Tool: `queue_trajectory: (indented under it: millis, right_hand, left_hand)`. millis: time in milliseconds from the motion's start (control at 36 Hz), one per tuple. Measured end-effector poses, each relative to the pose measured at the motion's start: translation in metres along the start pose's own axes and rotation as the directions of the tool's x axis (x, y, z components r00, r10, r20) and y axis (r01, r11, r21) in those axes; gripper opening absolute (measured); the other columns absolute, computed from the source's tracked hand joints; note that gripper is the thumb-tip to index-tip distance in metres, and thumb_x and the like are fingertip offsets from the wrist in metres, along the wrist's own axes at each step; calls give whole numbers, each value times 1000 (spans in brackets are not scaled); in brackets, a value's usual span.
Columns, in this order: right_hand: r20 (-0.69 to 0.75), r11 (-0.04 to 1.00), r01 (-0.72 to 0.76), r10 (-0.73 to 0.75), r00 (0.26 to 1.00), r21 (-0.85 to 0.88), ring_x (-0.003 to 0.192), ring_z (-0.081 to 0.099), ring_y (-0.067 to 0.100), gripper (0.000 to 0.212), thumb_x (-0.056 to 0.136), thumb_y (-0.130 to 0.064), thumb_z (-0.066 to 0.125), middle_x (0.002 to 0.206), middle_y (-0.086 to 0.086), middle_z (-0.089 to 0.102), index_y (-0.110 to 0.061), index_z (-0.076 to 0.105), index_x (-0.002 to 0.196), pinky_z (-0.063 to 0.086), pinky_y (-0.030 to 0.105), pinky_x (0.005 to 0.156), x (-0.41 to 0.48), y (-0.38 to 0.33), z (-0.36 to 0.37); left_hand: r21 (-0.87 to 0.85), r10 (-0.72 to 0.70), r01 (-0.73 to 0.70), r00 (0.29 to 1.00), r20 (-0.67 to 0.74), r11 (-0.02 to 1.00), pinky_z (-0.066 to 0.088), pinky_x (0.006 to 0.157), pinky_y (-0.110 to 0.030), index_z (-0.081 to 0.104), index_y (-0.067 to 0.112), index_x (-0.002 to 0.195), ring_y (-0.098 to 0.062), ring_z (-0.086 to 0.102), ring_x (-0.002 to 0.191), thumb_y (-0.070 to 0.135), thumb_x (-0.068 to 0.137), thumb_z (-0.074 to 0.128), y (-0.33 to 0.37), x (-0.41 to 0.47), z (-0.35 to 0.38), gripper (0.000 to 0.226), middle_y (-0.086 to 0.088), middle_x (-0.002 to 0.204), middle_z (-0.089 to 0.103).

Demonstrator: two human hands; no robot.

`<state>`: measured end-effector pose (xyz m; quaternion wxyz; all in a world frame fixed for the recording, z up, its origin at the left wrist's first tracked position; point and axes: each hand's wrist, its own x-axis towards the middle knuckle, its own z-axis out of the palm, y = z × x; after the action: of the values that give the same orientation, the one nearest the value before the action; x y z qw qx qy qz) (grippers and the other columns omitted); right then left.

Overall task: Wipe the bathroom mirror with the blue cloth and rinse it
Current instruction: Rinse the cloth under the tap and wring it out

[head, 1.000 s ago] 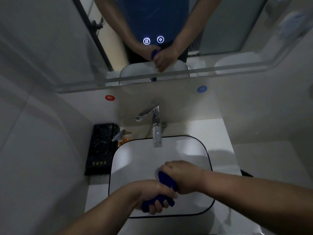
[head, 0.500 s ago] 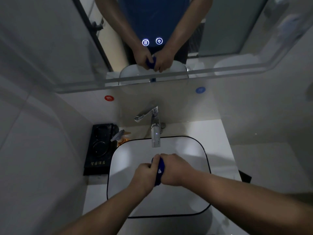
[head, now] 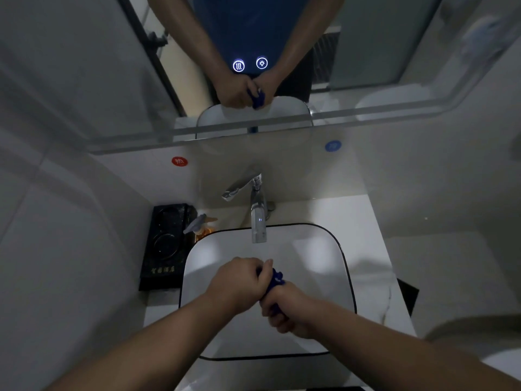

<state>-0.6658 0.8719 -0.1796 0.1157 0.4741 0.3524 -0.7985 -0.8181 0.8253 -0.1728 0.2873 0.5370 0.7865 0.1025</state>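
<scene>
**A:** What has changed over the basin?

**B:** Going from the left, the black tray [head: 166, 246] and the soap pump bottle [head: 201, 228] beside it sit as they did. The hands are what moved. The left hand [head: 239, 283] gripped the near end of the cloth a second ago. It has now swung up and away towards the faucet [head: 258, 218], with its fingers curled tight round the far end.

**A:** And the cloth itself?

**B:** The blue cloth [head: 277, 278] is bunched into a short twisted rope, held above the white basin [head: 315, 277] and not resting in it. Only a knot of blue shows between the fists (the rest is buried in them).

**A:** And the right hand?

**B:** The right hand [head: 287, 314] has dropped nearer the body, its fingers clamped round the lower end. Half a second ago the two fists were level, knuckle to knuckle, so they have since turned against each other.

**A:** So they're wringing it?

**B:** I'd judge so. I can see no stream under the spout, which suggests the rinse is nearly finished and the water is being squeezed out. The mirror [head: 394, 38] shows the same two-fisted grip in reflection.
</scene>
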Motion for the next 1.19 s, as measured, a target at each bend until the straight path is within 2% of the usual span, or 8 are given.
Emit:
queue_trajectory:
  millis: [222, 361, 444, 556, 667, 861, 1028, 1194]
  right_hand:
    - [82, 1000, -6, 4, 997, 25, 51, 28, 12, 29, 76, 3, 55, 63, -2, 39, -22, 39, 73, 13, 25, 50, -1, -5, -11]
    - [84, 949, 35, -9, 996, -315, 53, 40, 14, 22, 71, -4, 67, 69, 3, 48, -19, 61, 85, 24, 27, 51, -4, -2, -21]
    - [13, 748, 145, -180, 984, -648, 79, 68, 19, 42, 77, -14, 79, 100, 7, 68, -19, 63, 116, 59, 36, 71, 4, -6, -23]
    - [-143, 439, 92, -472, 870, -894, 131, 56, 26, 110, 77, -48, 74, 144, 7, 51, -28, 12, 166, 50, 40, 108, 9, 4, -24]
    - [72, 56, 162, -719, 692, -985, 132, 50, 24, 102, 80, -45, 76, 143, 2, 52, -23, 25, 165, 44, 35, 113, 16, 21, -19]
    - [135, 258, 354, -604, 785, -899, 108, 68, 19, 65, 83, -28, 74, 123, -2, 69, -24, 45, 141, 55, 31, 87, 6, -3, -24]
    - [126, 216, 269, -511, 850, -939, 103, 68, 27, 32, 91, -29, 66, 119, 1, 64, -22, 59, 121, 55, 33, 87, 4, -20, -1]
    - [-72, 523, 191, -442, 894, -831, 92, 71, 30, 15, 85, -15, 65, 99, 11, 71, -11, 63, 99, 58, 36, 79, 4, -24, 24]
  left_hand:
    - [9, -4, 3, 996, 92, 1000, 59, 77, -37, 58, 43, 112, -15, 65, 78, 76, 94, 44, 16, 1, -21, 40, 5, 84, 66]
    - [-32, 24, -14, 936, 352, 999, 53, 78, -30, 56, 47, 121, -9, 64, 90, 89, 80, 53, 13, -6, -21, 59, 10, 103, 66]
    - [-236, -78, 155, 948, 308, 959, 63, 73, -36, 60, 36, 112, -13, 71, 82, 79, 87, 56, 5, -18, -3, 50, 4, 100, 71]
    - [-471, -262, 390, 912, 314, 791, 55, 51, -32, 66, 15, 109, -16, 68, 55, 60, 104, 48, 7, -19, 10, 49, -9, 80, 75]
    - [-481, -371, 543, 833, 410, 688, 38, 44, -22, 68, 14, 104, -19, 54, 45, 63, 106, 36, 14, -17, 6, 59, -11, 65, 71]
    - [-463, -228, 353, 924, 306, 813, 54, 54, -33, 64, 18, 104, -16, 68, 54, 54, 106, 44, 12, -22, 5, 42, -11, 75, 75]
    - [-270, -189, 227, 969, 159, 936, 58, 69, -38, 68, 21, 90, -17, 70, 67, 82, 94, 38, 5, -23, -2, 68, -3, 75, 72]
    - [-129, -168, 172, 985, 42, 977, 56, 74, -42, 60, 21, 81, -19, 65, 69, 66, 102, 35, -6, -8, -7, 56, -3, 71, 65]
